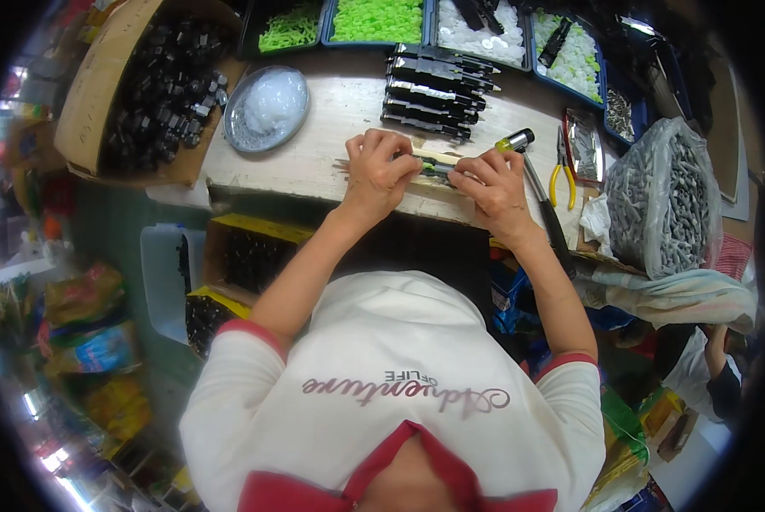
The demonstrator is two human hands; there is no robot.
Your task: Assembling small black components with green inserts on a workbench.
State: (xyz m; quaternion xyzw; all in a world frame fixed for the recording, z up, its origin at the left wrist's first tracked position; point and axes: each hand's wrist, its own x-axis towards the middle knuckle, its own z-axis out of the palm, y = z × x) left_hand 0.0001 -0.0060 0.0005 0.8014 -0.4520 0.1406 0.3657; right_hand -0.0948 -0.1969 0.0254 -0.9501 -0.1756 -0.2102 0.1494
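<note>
Close to the front edge of the table, both my hands grip a slim, long part point(436, 168) with dark, green and silvery sections. My left hand point(376, 171) pinches its left end, and the fingers of my right hand point(497, 189) close on its right end. A pale strip point(438, 157) lies just behind it. Farther back, several black long assemblies point(438, 90) with metal tips lie side by side in a row. Beside my right hand rests a mallet point(516, 140) with a yellowish and black head, its dark handle pointing toward me.
At left stand a cardboard box point(79, 136) of black parts and a round dish point(233, 132) of whitish, translucent material. Blue-rimmed bins point(429, 34) of green and white pieces line the back. Yellow-handled pliers point(561, 175) and a clear bag point(668, 196) of grey parts lie right.
</note>
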